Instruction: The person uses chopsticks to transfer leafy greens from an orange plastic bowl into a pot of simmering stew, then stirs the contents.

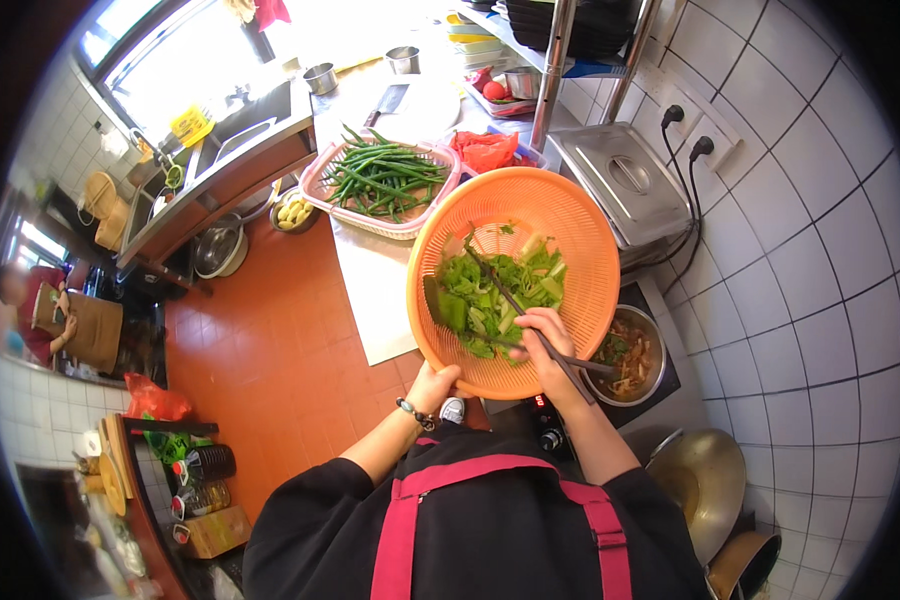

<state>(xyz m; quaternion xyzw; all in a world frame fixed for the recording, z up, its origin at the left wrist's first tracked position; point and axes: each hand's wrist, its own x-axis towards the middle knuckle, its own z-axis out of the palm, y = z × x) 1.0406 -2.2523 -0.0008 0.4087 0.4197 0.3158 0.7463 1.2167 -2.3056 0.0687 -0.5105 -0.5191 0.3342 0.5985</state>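
My left hand (433, 384) grips the near rim of an orange plastic colander (515, 191), tilted beside the hob. Cut leafy greens (495, 292) lie inside it, toward the middle and left. A pair of dark chopsticks (506, 291) is in my right hand (547, 346), held over the near right part of the colander. One stick's tip reaches into the greens. To the right, a metal pot (656, 360) holds cooked food (628, 356) with some green pieces in it; the colander and my right forearm are close to its left edge.
A pink basket of green beans (386, 176) and a cleaver (388, 103) rest on the steel counter. A lidded steel container (622, 176) stands by plugged-in cords (694, 202). A wok (701, 480) leans against the tiled wall. Another person (45, 304) is at the far left.
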